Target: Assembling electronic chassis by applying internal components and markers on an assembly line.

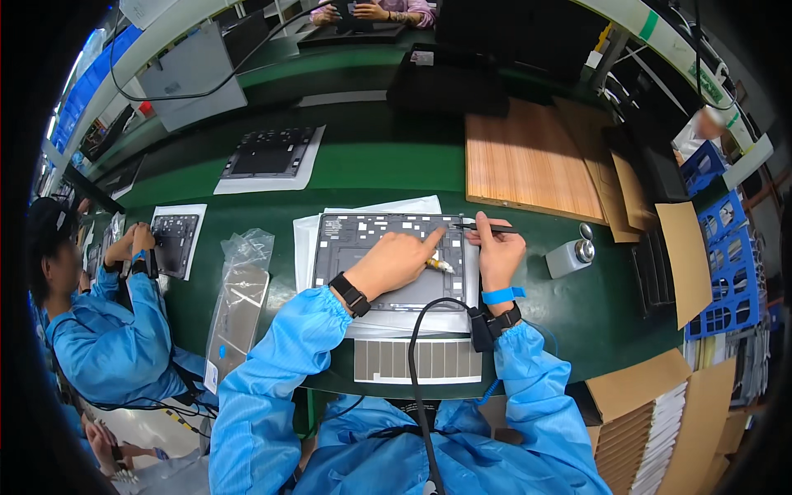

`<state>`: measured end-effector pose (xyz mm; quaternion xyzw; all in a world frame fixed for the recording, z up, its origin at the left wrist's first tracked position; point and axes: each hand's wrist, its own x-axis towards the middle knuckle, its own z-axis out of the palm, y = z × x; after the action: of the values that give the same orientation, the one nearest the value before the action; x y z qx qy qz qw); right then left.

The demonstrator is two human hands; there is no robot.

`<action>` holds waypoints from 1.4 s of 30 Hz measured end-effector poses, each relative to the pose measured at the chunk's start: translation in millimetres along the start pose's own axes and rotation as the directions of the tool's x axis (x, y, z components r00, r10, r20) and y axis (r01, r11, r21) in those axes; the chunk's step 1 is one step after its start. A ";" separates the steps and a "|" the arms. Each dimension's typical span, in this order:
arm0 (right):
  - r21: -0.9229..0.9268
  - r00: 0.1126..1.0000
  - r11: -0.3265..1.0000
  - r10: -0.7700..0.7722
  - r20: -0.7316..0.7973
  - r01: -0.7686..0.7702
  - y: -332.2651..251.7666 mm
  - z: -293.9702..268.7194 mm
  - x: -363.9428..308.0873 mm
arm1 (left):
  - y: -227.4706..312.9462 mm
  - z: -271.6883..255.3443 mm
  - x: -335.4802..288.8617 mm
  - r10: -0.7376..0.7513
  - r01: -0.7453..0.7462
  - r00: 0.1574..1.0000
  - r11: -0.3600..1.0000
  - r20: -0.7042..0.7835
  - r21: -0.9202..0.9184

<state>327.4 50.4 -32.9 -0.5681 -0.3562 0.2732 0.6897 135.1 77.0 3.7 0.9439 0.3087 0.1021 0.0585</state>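
A dark grey flat panel (342, 256) with many small white patches lies on white sheets (307, 239) before me. My left hand (392, 264) reaches across it, index finger stretched to its upper right part and the other fingers curled. Beside those fingers shows a small yellow-and-white thing (439, 263); whether it is held I cannot tell. At the panel's right edge, my right hand (500, 257) is closed on black tweezers (495, 228), their tips over the panel's upper right corner. A sheet of grey-brown strips (417, 360) lies at the near table edge.
A white dispenser bottle (569, 258) stands right of my hands. Clear bags with grey sheets (239, 301) lie left. Beyond are another panel (268, 153) and a wooden board (528, 161). A co-worker (115, 330) sits at left. A black cable (417, 355) crosses before me.
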 end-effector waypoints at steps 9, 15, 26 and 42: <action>-0.074 0.999 0.996 -0.049 0.000 0.049 0.6 0.4 -1.7 | 4.6 -8.7 1.3 -0.062 0.066 0.995 0.996 0.072 -0.064; -0.101 0.997 0.992 -0.073 0.001 0.073 -1.8 -0.1 -2.9 | 6.2 -8.3 1.4 -0.070 0.075 0.995 0.995 0.073 -0.067; -0.156 0.990 0.978 -0.139 -0.009 0.136 -7.0 3.4 -8.7 | 8.6 -7.0 13.9 -0.041 0.044 0.996 0.998 0.079 -0.036; -0.141 0.998 0.988 -0.065 -0.014 0.063 -4.2 1.7 4.3 | 6.5 -13.2 21.2 0.022 -0.042 0.991 0.989 0.133 0.144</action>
<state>328.4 53.9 -27.9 -0.6061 -0.3861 0.2198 0.6597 152.5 85.0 21.0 0.9551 0.2956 0.0178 0.0074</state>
